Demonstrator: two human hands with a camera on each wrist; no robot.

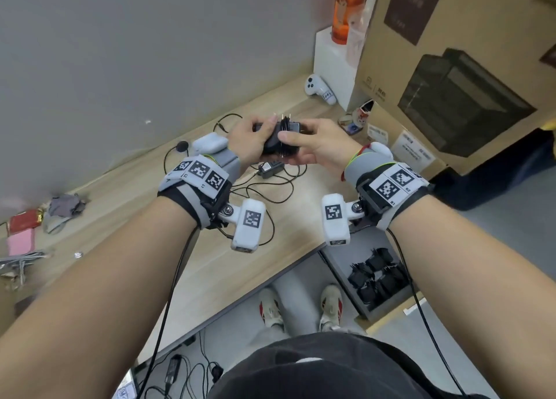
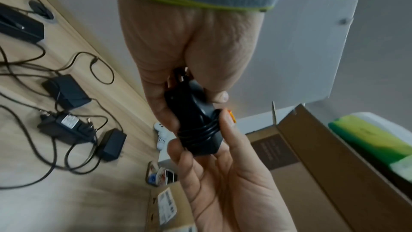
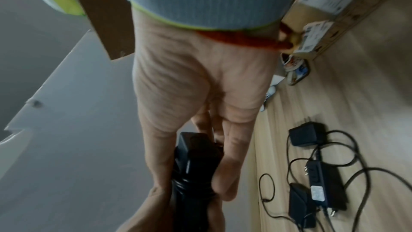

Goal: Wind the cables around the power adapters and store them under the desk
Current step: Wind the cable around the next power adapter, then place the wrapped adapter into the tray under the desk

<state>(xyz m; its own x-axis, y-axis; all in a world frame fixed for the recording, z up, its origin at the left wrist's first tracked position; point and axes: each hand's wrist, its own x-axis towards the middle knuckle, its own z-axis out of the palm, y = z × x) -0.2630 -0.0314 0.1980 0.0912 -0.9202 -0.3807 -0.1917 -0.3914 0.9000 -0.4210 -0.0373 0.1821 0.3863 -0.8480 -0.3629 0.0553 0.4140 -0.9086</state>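
A pale wood-grain worktop [image 1: 168, 227] is running diagonally through the head view, butting against a plain grey partition wall [image 1: 120, 52] that is filling the upper left. A large brown cardboard box [image 1: 451, 76] printed with a dark appliance picture is standing at the worktop's far right end, with a white rectangular block [image 1: 334, 67] sitting beside it and carrying an orange translucent bottle [image 1: 346, 10]. Below the worktop's front edge, a smooth grey floor [image 1: 496, 248] is showing, with a dark grey open tray [image 1: 370, 281] resting on it under the desk. Soft, even light is falling across everything, casting only faint shadows.
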